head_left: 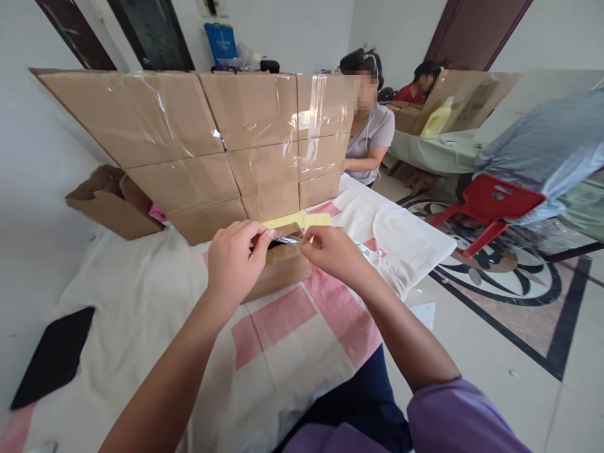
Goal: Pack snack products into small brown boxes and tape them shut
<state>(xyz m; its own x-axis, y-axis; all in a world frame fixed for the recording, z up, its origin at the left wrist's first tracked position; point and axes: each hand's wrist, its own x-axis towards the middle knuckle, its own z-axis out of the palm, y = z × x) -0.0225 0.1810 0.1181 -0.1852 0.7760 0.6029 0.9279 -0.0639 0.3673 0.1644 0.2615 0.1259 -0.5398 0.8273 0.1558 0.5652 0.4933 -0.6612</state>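
Note:
A small shiny piece of clear plastic [287,240] is stretched between my two hands, and its exact kind is too small to tell. My left hand [236,259] pinches its left end between thumb and forefinger. The fingers of my right hand [333,250] are closed at the other end. Just below is a small open cardboard box [279,274] with something dark inside, mostly hidden by my hands. Behind that box lie yellow dotted sheets [317,219], on a white and pink cloth [287,318].
A tall wall of taped cardboard [262,113] stands across the table's far side. An open carton [116,204] sits at its left, a black flat object [54,355] nearer. Beyond are a person [375,129], another in red, a yellow bottle [436,119] and a red chair [500,198].

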